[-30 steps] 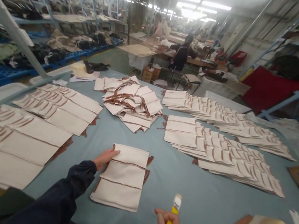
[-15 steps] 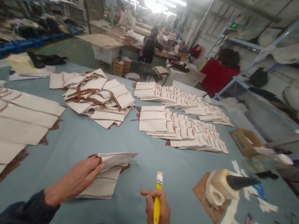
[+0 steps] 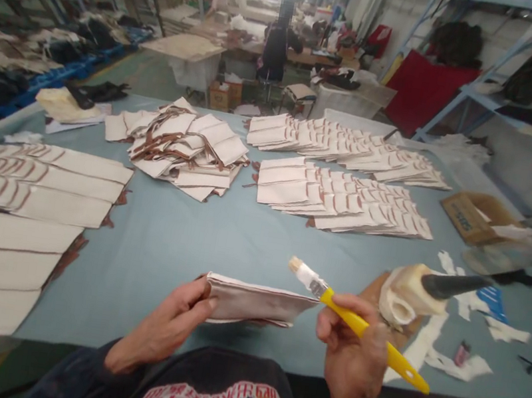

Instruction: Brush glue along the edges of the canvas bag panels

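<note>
My left hand pinches one end of a cream fabric piece with brown edging, lifted and tilted so a long side faces me. In my right hand is a yellow-handled paintbrush, its pale bristles pointing up and left, near the free end of the fabric. To the right of that hand stands a cream glue bottle with a dark nozzle, tipped on its side on a brown board.
Overlapping rows of cream fabric pieces lie at left and at back right. A loose heap of them sits at back centre. Paper scraps, a cardboard box and a clear bottle are at right. A person sits beyond.
The fabric piece has been raised and turned, moving right with my left hand. My right hand has moved right and up, and the brush now slants left instead of standing upright.
</note>
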The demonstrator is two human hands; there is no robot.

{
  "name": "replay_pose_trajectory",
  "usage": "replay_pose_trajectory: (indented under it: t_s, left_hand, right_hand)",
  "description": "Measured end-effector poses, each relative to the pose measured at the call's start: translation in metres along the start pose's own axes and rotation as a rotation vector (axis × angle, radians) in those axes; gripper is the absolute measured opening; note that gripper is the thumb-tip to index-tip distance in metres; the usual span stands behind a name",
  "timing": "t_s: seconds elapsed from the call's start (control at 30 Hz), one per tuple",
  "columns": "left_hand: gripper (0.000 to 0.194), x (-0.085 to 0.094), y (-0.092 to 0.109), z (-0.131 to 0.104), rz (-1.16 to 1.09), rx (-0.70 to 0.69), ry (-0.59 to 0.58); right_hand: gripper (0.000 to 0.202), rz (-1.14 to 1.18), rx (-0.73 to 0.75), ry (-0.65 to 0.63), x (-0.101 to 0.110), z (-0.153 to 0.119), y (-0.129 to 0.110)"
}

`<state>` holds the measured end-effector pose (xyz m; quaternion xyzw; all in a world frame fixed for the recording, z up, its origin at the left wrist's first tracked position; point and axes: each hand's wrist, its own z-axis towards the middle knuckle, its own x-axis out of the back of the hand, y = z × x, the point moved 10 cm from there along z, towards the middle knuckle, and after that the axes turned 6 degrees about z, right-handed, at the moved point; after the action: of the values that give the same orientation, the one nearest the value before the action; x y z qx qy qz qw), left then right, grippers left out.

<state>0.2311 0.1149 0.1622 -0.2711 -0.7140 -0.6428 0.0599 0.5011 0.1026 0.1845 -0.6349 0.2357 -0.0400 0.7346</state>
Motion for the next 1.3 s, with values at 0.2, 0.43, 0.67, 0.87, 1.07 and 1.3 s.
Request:
replay_pose_trajectory:
  t_s: [0.2,0.43,0.67,0.87,1.07,1.3]
  left_hand:
    - [0.024,-0.018,0.036,-0.010,0.045,-0.208,-0.050]
    - [0.028,-0.020,0.076,-0.035,0.375,-0.662,0.122]
    - [0.027,-0.022,0.083,-0.050,0.648,-0.802,0.268]
    - [0.030,-0.024,0.075,-0.051,0.644,-0.776,0.267]
    - [0.029,-0.028,0.065,-0.047,0.617,-0.738,0.223]
    - [0.028,-0.035,0.076,-0.041,0.591,-0.784,0.214]
  right_hand:
    - [0.041,0.060,-0.029,0.040,-0.007,-0.019,-0.028]
    - [0.038,0.012,-0.142,0.064,-0.014,-0.039,-0.028]
    - [0.044,-0.040,-0.176,0.070,-0.017,-0.051,-0.023]
    - [0.042,0.032,-0.314,0.145,-0.011,-0.052,-0.005]
    - [0.041,0.134,-0.426,0.160,-0.012,-0.051,0.008]
    - [0.043,0.067,-0.301,0.194,-0.001,-0.049,-0.005]
